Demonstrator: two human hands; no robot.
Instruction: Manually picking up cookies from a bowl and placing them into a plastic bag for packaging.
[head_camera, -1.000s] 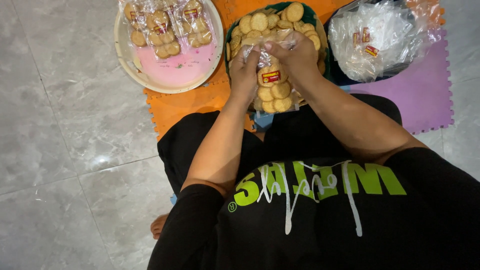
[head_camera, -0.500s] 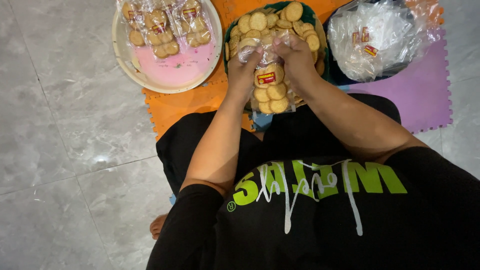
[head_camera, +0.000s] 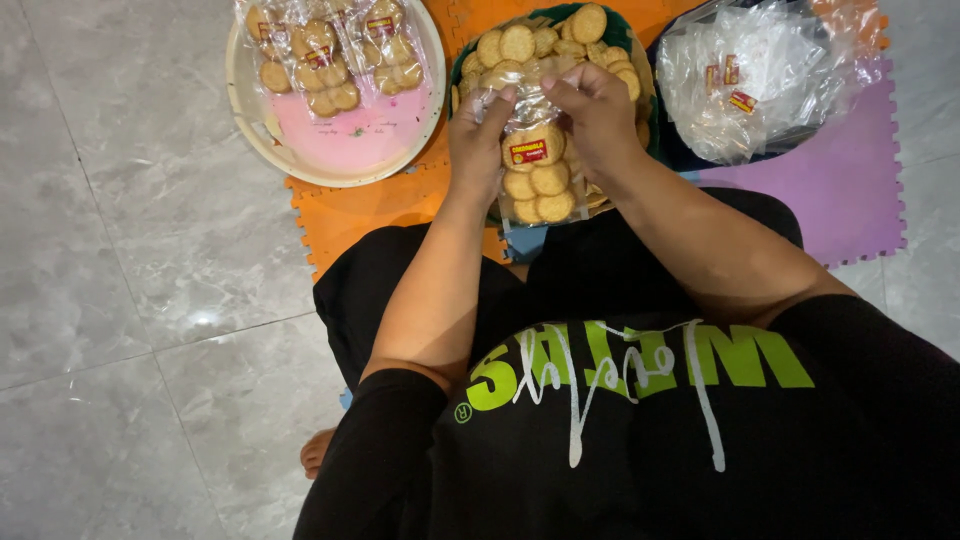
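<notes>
Sitting on orange foam floor mats (head_camera: 370, 205), the person works over a green basket (head_camera: 615, 32) of loose round biscuits. Pink tray (head_camera: 350, 140) with filled packs lies to the left; pile of empty clear bags (head_camera: 760, 80) to the right. Clear biscuit bag (head_camera: 535, 175) hangs lengthwise toward the body, mouth at the far end. Left hand (head_camera: 478, 140) and right hand (head_camera: 600, 120) each have the grip pinched closed on the bag's mouth corners; both equally near, contents below the grip.
</notes>
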